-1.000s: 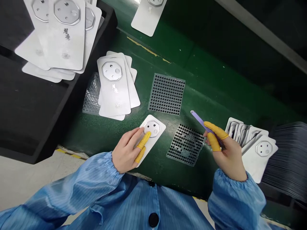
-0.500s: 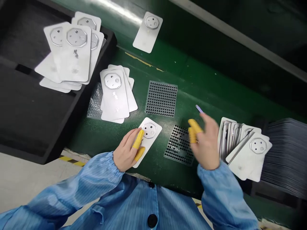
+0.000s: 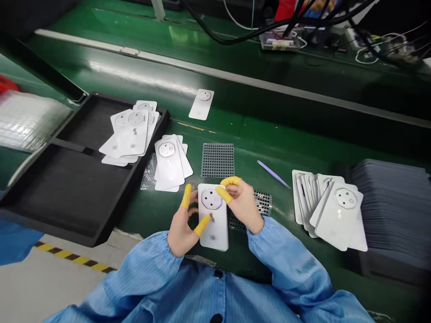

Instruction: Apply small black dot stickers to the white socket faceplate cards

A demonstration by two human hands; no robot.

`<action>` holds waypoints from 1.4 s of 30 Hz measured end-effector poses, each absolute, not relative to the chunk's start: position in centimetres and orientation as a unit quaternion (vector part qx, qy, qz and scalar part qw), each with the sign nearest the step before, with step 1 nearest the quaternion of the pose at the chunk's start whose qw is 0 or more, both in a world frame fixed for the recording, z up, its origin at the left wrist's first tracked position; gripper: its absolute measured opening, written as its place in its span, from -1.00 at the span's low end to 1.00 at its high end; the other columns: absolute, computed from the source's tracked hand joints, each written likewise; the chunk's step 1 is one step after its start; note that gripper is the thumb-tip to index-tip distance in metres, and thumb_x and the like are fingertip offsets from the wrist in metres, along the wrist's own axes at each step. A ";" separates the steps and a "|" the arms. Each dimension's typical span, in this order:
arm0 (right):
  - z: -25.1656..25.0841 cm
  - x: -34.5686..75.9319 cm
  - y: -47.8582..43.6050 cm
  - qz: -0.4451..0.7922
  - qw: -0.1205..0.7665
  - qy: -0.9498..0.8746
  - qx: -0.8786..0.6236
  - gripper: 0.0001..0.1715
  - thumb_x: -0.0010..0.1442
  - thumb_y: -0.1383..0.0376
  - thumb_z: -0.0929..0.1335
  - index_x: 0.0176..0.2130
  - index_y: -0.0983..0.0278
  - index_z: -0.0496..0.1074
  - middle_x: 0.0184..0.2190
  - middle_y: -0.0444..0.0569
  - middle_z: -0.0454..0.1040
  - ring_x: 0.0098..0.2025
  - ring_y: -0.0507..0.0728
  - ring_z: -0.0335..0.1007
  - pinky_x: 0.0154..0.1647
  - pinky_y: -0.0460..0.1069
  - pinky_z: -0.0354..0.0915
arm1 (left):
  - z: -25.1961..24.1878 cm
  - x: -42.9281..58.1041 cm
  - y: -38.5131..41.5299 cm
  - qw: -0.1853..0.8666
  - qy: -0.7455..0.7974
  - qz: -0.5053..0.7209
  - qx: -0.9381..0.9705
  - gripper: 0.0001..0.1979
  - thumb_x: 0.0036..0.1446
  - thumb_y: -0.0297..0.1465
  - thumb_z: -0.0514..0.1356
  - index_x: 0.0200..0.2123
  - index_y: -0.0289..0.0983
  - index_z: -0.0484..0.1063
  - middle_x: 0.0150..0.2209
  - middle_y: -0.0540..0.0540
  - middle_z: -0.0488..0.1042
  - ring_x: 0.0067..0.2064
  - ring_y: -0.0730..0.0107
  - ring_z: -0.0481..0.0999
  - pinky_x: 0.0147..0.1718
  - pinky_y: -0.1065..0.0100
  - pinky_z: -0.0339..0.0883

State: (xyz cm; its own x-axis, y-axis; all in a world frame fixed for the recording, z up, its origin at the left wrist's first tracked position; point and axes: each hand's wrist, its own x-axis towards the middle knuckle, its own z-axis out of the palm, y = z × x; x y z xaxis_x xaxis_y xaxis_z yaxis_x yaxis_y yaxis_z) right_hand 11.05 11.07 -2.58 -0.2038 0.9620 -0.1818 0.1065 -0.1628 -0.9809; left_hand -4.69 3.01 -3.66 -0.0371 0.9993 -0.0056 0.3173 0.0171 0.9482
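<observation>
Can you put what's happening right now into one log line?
left hand: holding white card | right hand: touching its upper right corner | purple tweezers: lying on green table

Held panel point(image 3: 217, 233) frt of dot sheet point(image 3: 217, 160) — tweezers point(image 3: 272, 174) R on bench point(image 3: 252, 134), panel stack point(image 3: 336, 220) farther R, tray point(image 3: 90, 193) L.

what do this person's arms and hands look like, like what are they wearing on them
The left sleeve and right sleeve are loose, long and blue, each gathered at the wrist into a ruffled cuff. The left hand and right hand each wear yellow covers on the thumb and one finger; no full gloves show.
</observation>
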 end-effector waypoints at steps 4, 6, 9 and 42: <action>3.3 14.1 10.8 0.594 0.453 -0.450 -0.489 -0.71 -0.04 0.20 0.48 -0.32 0.25 0.40 -0.53 -0.17 0.52 -0.48 0.03 0.49 -0.43 -0.07 0.45 | 3.0 -1.8 4.0 0.702 0.459 0.422 0.344 -0.66 0.06 -0.37 0.29 -0.05 -0.28 0.45 -0.25 -0.19 0.61 -0.30 0.21 0.62 -0.34 0.30 0.54; 6.1 15.5 10.1 0.584 0.491 -0.432 -0.481 -0.72 -0.06 0.25 0.50 -0.32 0.24 0.42 -0.55 -0.19 0.53 -0.51 0.01 0.49 -0.47 -0.11 0.44 | 5.8 -0.5 4.0 0.740 0.428 0.413 0.313 -0.87 0.03 -0.41 0.31 -0.30 -0.31 0.55 -0.38 -0.13 0.62 -0.41 0.28 0.61 -0.42 0.37 0.54; 8.9 16.7 8.8 0.546 0.538 -0.425 -0.481 -0.75 -0.04 0.32 0.50 -0.32 0.22 0.43 -0.55 -0.22 0.55 -0.53 -0.01 0.49 -0.51 -0.16 0.43 | 8.2 0.7 3.5 0.749 0.418 0.417 0.300 -0.87 0.01 -0.40 0.33 -0.31 -0.27 0.58 -0.40 -0.09 0.62 -0.42 0.28 0.61 -0.46 0.40 0.54; 2.5 28.1 1.8 0.370 0.604 -0.379 -0.596 -0.66 0.07 0.02 0.40 -0.22 0.12 0.32 -0.47 -0.23 0.58 -0.45 0.09 0.54 -0.46 -0.03 0.46 | 3.9 14.2 5.3 0.616 0.525 0.234 0.538 -0.71 -0.49 -0.33 0.47 -0.60 -0.31 0.52 -0.63 -0.06 0.53 -0.60 0.22 0.48 -0.65 0.34 0.40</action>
